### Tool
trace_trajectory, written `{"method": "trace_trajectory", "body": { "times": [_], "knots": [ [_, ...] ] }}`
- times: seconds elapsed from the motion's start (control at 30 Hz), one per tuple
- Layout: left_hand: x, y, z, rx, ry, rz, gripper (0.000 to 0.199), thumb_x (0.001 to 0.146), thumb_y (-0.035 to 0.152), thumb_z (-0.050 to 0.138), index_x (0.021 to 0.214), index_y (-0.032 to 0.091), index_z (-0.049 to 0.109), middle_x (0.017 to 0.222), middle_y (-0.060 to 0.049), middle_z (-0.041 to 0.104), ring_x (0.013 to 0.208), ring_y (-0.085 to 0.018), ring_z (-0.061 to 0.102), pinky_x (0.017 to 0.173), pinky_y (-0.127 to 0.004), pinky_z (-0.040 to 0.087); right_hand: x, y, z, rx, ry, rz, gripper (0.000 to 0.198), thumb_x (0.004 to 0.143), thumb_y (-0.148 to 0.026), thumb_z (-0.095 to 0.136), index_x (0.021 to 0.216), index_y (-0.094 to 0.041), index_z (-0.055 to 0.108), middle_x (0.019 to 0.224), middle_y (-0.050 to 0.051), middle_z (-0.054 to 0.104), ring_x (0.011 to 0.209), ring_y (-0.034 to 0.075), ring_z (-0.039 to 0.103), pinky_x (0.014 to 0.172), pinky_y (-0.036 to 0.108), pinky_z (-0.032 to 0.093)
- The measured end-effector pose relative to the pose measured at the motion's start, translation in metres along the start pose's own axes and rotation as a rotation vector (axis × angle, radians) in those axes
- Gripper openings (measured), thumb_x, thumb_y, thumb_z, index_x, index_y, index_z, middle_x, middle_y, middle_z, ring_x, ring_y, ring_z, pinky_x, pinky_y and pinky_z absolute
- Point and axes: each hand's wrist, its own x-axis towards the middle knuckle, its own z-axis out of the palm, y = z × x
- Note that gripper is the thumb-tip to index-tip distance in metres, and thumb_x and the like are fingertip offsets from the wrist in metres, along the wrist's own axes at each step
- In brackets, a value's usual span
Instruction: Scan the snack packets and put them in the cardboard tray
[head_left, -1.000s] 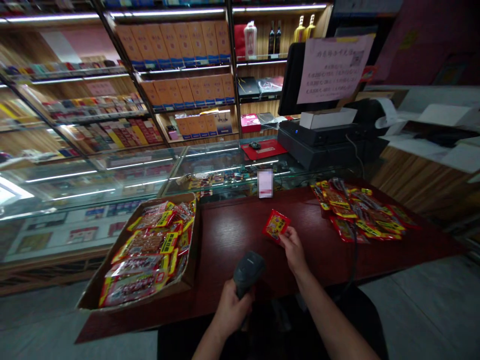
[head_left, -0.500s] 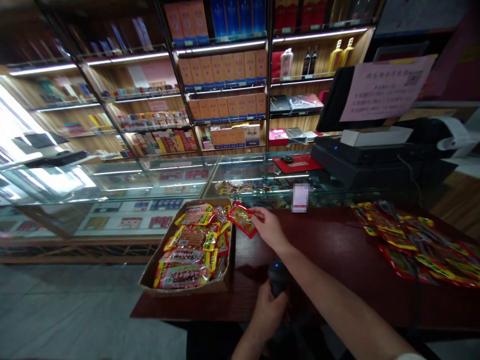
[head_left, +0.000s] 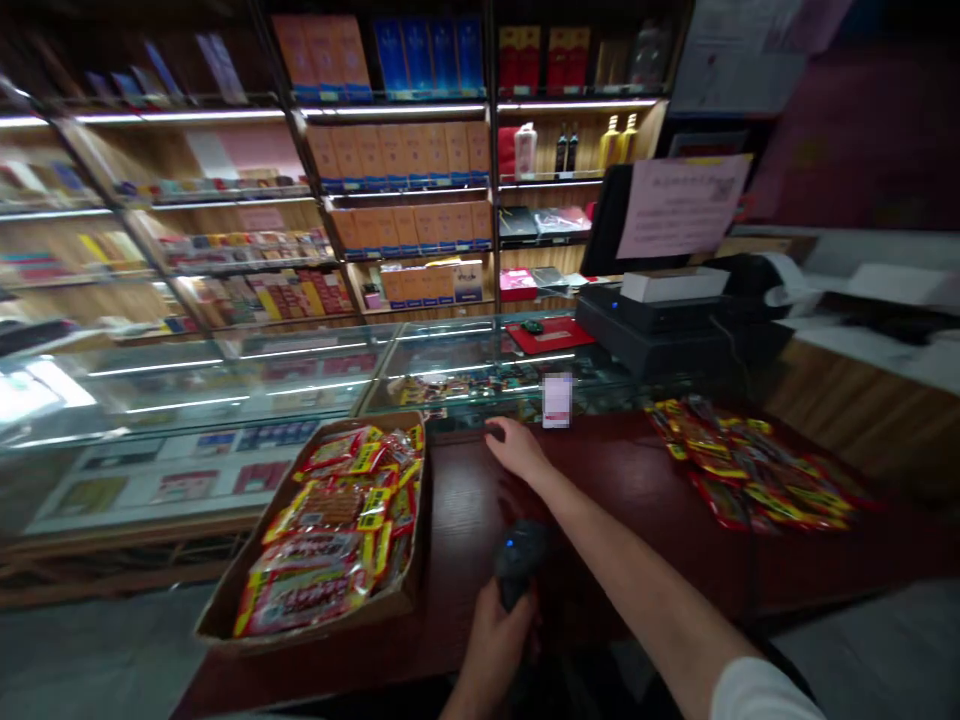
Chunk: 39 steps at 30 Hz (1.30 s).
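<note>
My left hand [head_left: 499,630] is wrapped around the handle of a dark handheld barcode scanner [head_left: 519,552], whose small blue light is lit. My right hand [head_left: 517,448] reaches over the table to the right of the carton; its fingers are loosely curved with a gap between them, and no packet shows in it. Red and yellow snack packets [head_left: 322,505] fill the open cardboard carton [head_left: 418,560] at the table's left. To the right, a loose pile of similar packets [head_left: 750,465] lies on the dark red tabletop [head_left: 600,560].
Behind the table stands a glass display counter [head_left: 315,375], with a red mat [head_left: 551,335] on top. A monitor carrying a pink sheet [head_left: 679,210] and a black cash drawer [head_left: 660,335] are at the back right. Boxes and bottles line the wall shelves [head_left: 405,190].
The packet has left my right hand, which was pinching it by the carton's edge. My view has turned to the right, and the left hand still grips the scanner.
</note>
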Motion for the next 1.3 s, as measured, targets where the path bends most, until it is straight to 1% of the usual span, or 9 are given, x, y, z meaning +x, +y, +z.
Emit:
{"method": "trace_trajectory", "body": {
  "times": [0.2,0.3,0.4,0.5,0.8,0.97,1.07,1.17,1.3],
  "knots": [
    [0.009,-0.003,0.001,-0.025,-0.027,0.010,0.043,0.062,0.053,0.079,0.077,0.017,0.061,0.052,0.004,0.060,0.033,-0.010,0.048,0.032,-0.020,0.037,-0.060,0.144,-0.134,-0.459,0.304,0.409,0.068,0.086,-0.026,0.058,0.146,0.002,0.043,0.160,0.033,0.026,0.151,0.045,0.018,0.116,0.063,0.017],
    [0.012,-0.009,0.002,-0.015,-0.011,0.021,0.045,0.060,0.056,0.080,0.073,0.018,0.060,0.049,0.003,0.059,0.030,-0.010,0.048,0.030,-0.020,0.036,-0.064,0.182,-0.183,-0.585,0.367,0.461,0.069,0.088,-0.023,0.050,0.149,0.007,0.035,0.161,0.035,0.024,0.151,0.043,0.018,0.117,0.058,0.017],
    [0.013,-0.016,0.001,0.002,0.030,0.050,0.046,0.064,0.058,0.078,0.076,0.017,0.061,0.049,0.002,0.060,0.030,-0.010,0.048,0.031,-0.019,0.034,-0.064,0.201,-0.203,-0.670,0.377,0.473,0.061,0.089,-0.017,0.042,0.144,0.008,0.042,0.150,0.037,0.042,0.142,0.042,0.034,0.112,0.059,0.020],
    [0.013,-0.019,0.001,0.017,0.060,0.066,0.047,0.066,0.058,0.078,0.080,0.016,0.063,0.049,0.003,0.060,0.031,-0.010,0.049,0.032,-0.019,0.035,-0.076,0.204,-0.193,-0.738,0.341,0.438,0.054,0.088,-0.017,0.042,0.137,0.003,0.053,0.143,0.033,0.051,0.136,0.041,0.041,0.109,0.059,0.020],
    [0.011,-0.019,0.001,0.006,0.047,0.074,0.049,0.066,0.060,0.077,0.082,0.016,0.063,0.050,0.003,0.060,0.031,-0.010,0.048,0.032,-0.019,0.036,-0.153,0.165,-0.113,-0.756,0.216,0.190,0.039,0.096,-0.030,0.043,0.126,-0.020,0.066,0.139,0.017,0.063,0.123,0.033,0.057,0.109,0.053,0.024],
    [0.013,-0.016,-0.003,0.035,-0.025,0.050,0.049,0.063,0.058,0.079,0.082,0.016,0.064,0.052,0.002,0.061,0.033,-0.011,0.051,0.032,-0.021,0.039,-0.136,0.155,-0.135,-0.407,0.337,0.390,0.042,0.086,-0.029,0.060,0.126,-0.017,0.063,0.133,0.022,0.062,0.126,0.040,0.052,0.105,0.058,0.027],
    [0.016,-0.021,-0.004,0.029,-0.003,0.065,0.050,0.063,0.060,0.078,0.083,0.016,0.064,0.052,0.002,0.062,0.032,-0.011,0.051,0.032,-0.021,0.038,-0.123,0.162,-0.145,-0.166,0.351,0.506,0.040,0.066,-0.024,0.078,0.104,-0.016,0.070,0.119,0.023,0.067,0.122,0.044,0.054,0.104,0.060,0.031],
    [0.018,-0.029,-0.005,0.044,0.002,0.064,0.052,0.062,0.061,0.077,0.084,0.015,0.065,0.052,0.001,0.062,0.031,-0.011,0.050,0.030,-0.021,0.037,-0.121,0.165,-0.136,0.008,0.322,0.476,0.032,0.055,-0.024,0.083,0.084,-0.020,0.070,0.102,0.015,0.072,0.108,0.038,0.064,0.097,0.052,0.044],
    [0.016,-0.031,-0.004,0.037,0.003,0.033,0.050,0.064,0.057,0.077,0.087,0.015,0.064,0.053,0.002,0.063,0.033,-0.011,0.051,0.031,-0.020,0.038,-0.132,0.153,-0.099,0.339,0.317,0.434,0.035,0.073,-0.047,0.070,0.098,-0.023,0.069,0.092,0.006,0.077,0.086,0.028,0.073,0.079,0.042,0.057]
  ]
}}
